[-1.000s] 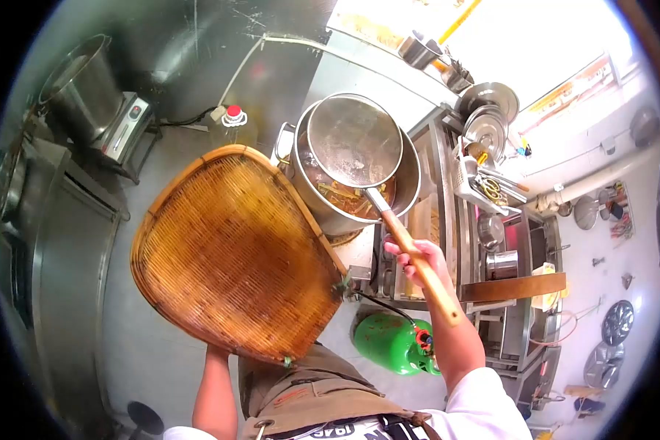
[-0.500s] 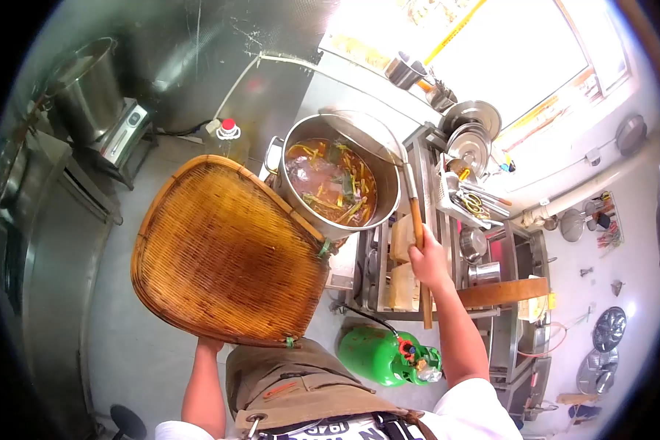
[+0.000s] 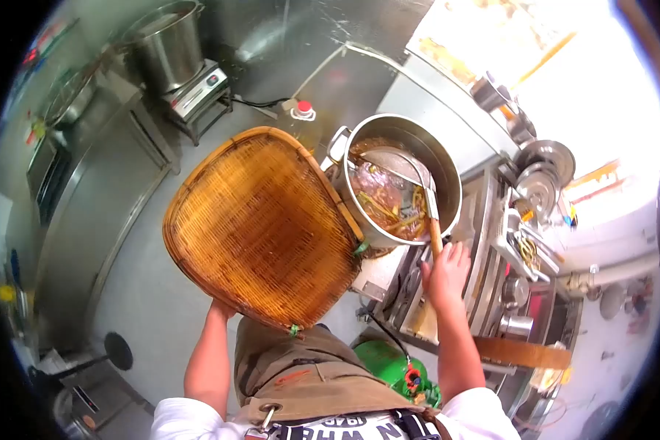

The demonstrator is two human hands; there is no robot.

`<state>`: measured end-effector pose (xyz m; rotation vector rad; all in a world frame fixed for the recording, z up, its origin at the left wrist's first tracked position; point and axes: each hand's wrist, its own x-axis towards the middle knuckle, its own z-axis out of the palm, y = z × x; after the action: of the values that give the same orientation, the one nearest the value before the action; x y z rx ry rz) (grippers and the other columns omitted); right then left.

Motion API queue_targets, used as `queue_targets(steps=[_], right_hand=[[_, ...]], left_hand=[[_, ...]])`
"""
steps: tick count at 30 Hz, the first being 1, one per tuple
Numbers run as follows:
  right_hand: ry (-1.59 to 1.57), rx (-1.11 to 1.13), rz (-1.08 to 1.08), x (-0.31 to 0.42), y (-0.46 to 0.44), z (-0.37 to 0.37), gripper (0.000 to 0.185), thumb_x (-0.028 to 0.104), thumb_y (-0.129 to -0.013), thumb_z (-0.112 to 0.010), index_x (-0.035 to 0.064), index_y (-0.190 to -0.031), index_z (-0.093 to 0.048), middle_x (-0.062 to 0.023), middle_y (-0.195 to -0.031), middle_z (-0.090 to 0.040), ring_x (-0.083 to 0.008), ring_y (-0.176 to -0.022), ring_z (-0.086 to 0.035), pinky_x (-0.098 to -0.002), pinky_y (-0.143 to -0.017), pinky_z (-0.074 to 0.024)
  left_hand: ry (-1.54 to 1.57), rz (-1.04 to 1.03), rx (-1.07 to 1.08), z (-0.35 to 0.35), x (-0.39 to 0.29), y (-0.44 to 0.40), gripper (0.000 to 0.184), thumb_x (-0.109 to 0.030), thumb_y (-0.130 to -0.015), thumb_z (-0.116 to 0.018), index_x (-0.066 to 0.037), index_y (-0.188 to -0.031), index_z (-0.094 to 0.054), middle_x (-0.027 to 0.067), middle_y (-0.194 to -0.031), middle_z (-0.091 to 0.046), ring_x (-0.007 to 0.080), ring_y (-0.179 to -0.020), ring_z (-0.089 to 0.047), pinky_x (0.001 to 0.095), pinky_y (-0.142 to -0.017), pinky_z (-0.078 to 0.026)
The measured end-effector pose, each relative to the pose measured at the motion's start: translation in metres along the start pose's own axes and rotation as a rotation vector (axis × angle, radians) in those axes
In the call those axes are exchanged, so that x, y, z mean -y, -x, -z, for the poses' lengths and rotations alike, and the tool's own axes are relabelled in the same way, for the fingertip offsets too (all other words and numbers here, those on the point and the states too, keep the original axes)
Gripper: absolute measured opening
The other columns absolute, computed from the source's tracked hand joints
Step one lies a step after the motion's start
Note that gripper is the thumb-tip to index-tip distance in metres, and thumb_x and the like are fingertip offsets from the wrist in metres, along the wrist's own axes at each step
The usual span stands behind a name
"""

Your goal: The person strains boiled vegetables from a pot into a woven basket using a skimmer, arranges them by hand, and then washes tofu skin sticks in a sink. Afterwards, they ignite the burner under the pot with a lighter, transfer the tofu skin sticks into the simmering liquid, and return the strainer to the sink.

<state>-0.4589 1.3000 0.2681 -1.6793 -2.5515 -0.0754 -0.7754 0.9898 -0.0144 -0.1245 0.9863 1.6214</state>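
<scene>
My left hand (image 3: 222, 308) grips the near-left edge of a shallow woven bamboo basket (image 3: 271, 220), its fingers hidden beneath it. The basket is tilted beside a large steel pot (image 3: 449, 158), its right edge close to the pot's wall. Inside the pot is reddish-brown broth (image 3: 380, 192) with long yellow-green pieces. My right hand (image 3: 446, 279) is at the wooden handle of a skimmer (image 3: 396, 163), the handle passing between thumb and rather straight fingers. The skimmer's round mesh head sits inside the pot, at the broth. The rest of the handle is hidden behind my hand and forearm.
A green gas cylinder (image 3: 389, 361) stands on the floor near my legs. Behind the basket is an oil jug with a red cap (image 3: 304, 108). Metal shelving (image 3: 484, 220) with lids and utensils lies to the right. Another tall pot (image 3: 167, 51) stands at the far left.
The skimmer head has gone down from above the pot's rim into the pot. My right hand has moved closer to the rim, its fingers straighter. The whole view has shifted and turned.
</scene>
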Motion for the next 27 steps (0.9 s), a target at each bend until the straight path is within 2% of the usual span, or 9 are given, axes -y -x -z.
queue_targets(steps=[1,2,3,4,7,13,15,21,27], right_hand=[[0.095,-0.278,0.276,0.028,0.003,0.011,0.05,0.017,-0.069,-0.066,0.0038,-0.113,-0.048,-0.0191,-0.109,-0.052,-0.0358,-0.1,-0.051,-0.0469,-0.082,-0.0412],[-0.375,0.094,0.335,0.095,0.021,0.042,0.052,0.019,-0.064,-0.069,0.0041,-0.11,-0.051,-0.0173,-0.111,-0.051,-0.033,-0.101,-0.047,-0.0455,-0.084,-0.038],[-0.381,0.235,0.835,0.131,0.024,0.012,0.056,0.028,-0.067,-0.07,0.0015,-0.113,-0.052,-0.0182,-0.114,-0.05,-0.0343,-0.105,-0.048,-0.0468,-0.087,-0.0381],[-0.555,0.201,1.011,0.152,0.048,-0.028,0.061,0.033,-0.072,-0.071,0.0031,-0.12,-0.048,-0.021,-0.121,-0.048,-0.0386,-0.11,-0.047,-0.0489,-0.092,-0.0382],[-0.554,0.495,0.923,0.177,0.09,-0.098,0.074,0.046,-0.074,-0.066,0.0041,-0.13,-0.042,-0.028,-0.132,-0.038,-0.042,-0.119,-0.041,-0.0521,-0.1,-0.0313],[-0.424,0.595,0.91,0.174,0.133,-0.128,0.067,0.031,-0.071,-0.069,0.0125,-0.131,-0.045,-0.0307,-0.136,-0.029,-0.0431,-0.122,-0.037,-0.0649,-0.095,-0.0264],[-0.49,0.62,0.876,0.177,0.141,-0.131,0.064,0.027,-0.07,-0.07,0.0134,-0.129,-0.048,-0.0316,-0.136,-0.029,-0.043,-0.122,-0.036,-0.0665,-0.095,-0.0255],[-0.46,0.654,0.81,0.19,0.141,-0.119,0.062,0.03,-0.071,-0.071,0.0134,-0.127,-0.05,-0.0312,-0.135,-0.03,-0.0438,-0.124,-0.035,-0.0639,-0.096,-0.0275],[-0.527,0.652,0.698,0.181,0.138,-0.099,0.059,0.035,-0.077,-0.066,0.004,-0.125,-0.05,-0.0304,-0.132,-0.036,-0.0439,-0.121,-0.039,-0.0541,-0.1,-0.0301]], left_hand=[[0.029,-0.006,0.003,-0.009,-0.004,-0.004,0.051,-0.039,-0.095,-0.04,-0.009,-0.137,-0.033,0.0064,-0.139,-0.038,0.0233,-0.122,-0.043,0.0386,-0.097,-0.043],[0.046,-0.11,0.043,-0.016,-0.004,-0.003,0.051,-0.039,-0.095,-0.041,-0.009,-0.136,-0.035,0.0062,-0.137,-0.042,0.0229,-0.12,-0.045,0.039,-0.095,-0.044],[0.045,-0.077,0.05,0.002,0.006,-0.002,0.051,-0.04,-0.095,-0.041,-0.009,-0.135,-0.036,0.0062,-0.136,-0.043,0.023,-0.12,-0.045,0.0393,-0.095,-0.044],[0.047,-0.038,0.064,0.026,0.021,-0.01,0.052,-0.041,-0.094,-0.041,-0.009,-0.135,-0.037,0.0062,-0.135,-0.044,0.0231,-0.119,-0.046,0.0396,-0.095,-0.044],[-0.008,-0.091,0.029,0.019,0.005,-0.026,0.053,-0.044,-0.094,-0.041,-0.007,-0.132,-0.04,0.0073,-0.131,-0.047,0.0238,-0.116,-0.048,0.0401,-0.094,-0.045],[-0.052,-0.132,-0.054,-0.021,-0.036,0.005,0.054,-0.047,-0.092,-0.041,-0.007,-0.129,-0.043,0.0072,-0.124,-0.052,0.023,-0.11,-0.051,0.0394,-0.091,-0.046],[0.224,-0.031,-0.101,-0.033,-0.064,0.016,0.059,-0.053,-0.09,-0.038,-0.007,-0.126,-0.045,0.0079,-0.122,-0.053,0.024,-0.108,-0.052,0.0399,-0.089,-0.047],[0.488,0.049,-0.041,-0.066,-0.118,0.028,0.069,-0.065,-0.087,-0.033,-0.009,-0.126,-0.045,0.0073,-0.119,-0.053,0.0257,-0.107,-0.052,0.0407,-0.09,-0.046],[0.282,-0.124,-0.031,-0.089,-0.127,0.04,0.073,-0.066,-0.086,-0.034,-0.011,-0.133,-0.038,0.0065,-0.13,-0.045,0.0266,-0.116,-0.045,0.043,-0.096,-0.041]])
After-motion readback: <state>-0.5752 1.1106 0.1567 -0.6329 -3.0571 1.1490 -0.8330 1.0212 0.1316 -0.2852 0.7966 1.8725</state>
